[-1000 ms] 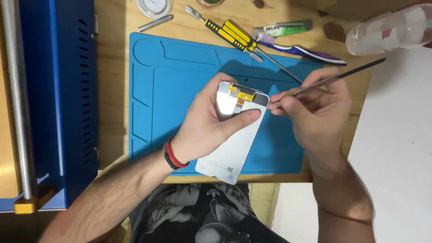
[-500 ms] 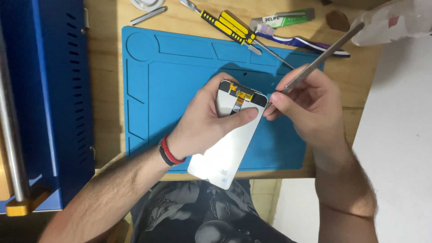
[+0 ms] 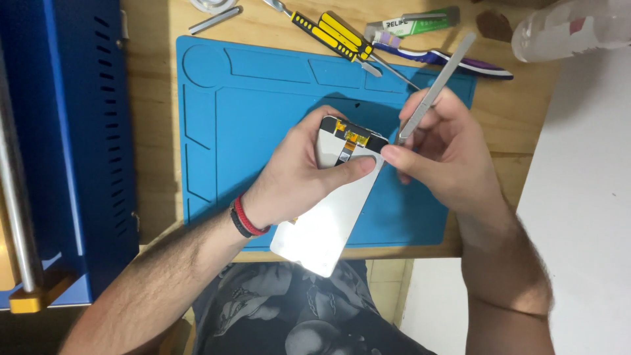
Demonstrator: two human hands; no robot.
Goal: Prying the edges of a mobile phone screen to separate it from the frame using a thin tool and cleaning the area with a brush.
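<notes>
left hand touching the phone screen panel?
Touching. The head view shows the left hand wrapped around the white screen panel, thumb pressed across its face.

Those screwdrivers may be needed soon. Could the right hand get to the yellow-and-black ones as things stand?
Probably not at once: the right hand grips metal tweezers. Otherwise the way to the screwdrivers looks clear over the blue mat.

phone panel (image 3: 335,204) over mat (image 3: 263,98), screwdrivers (image 3: 332,29) behind
</notes>
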